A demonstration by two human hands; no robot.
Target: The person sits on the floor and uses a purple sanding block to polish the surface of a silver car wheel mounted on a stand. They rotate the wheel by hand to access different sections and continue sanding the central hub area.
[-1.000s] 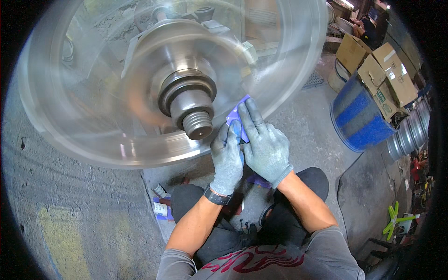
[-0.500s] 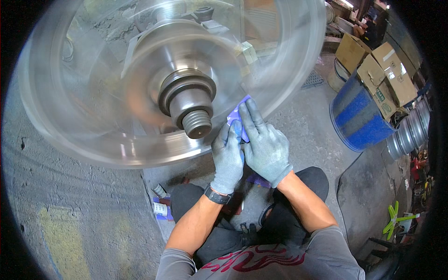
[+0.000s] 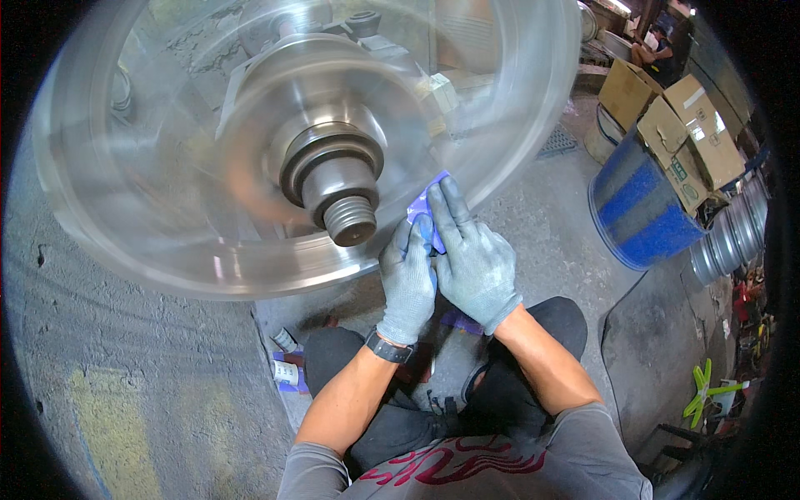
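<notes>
A large metal wheel rim (image 3: 225,279), blurred by its spin, turns on a steel spindle (image 3: 340,185) with a threaded end. Both my hands wear grey gloves and meet at its lower right edge. My left hand (image 3: 407,275) is closed, its thumb pinching a folded purple piece of sandpaper (image 3: 422,202). Beside it, my right hand (image 3: 482,265) has its fingers stretched along the same piece, pressing it towards the rim. Exactly where the sandpaper touches the metal is hard to make out.
On the right stands a blue drum (image 3: 637,208) with open cardboard boxes (image 3: 692,137) on top. Stacked metal rims (image 3: 733,237) lie beside it. A white roll (image 3: 287,372) and purple sheets lie by my left knee. Another person (image 3: 654,54) sits far off at upper right.
The rim keeps spinning. My hands and the sandpaper stay in nearly the same place. The far person's posture has shifted slightly.
</notes>
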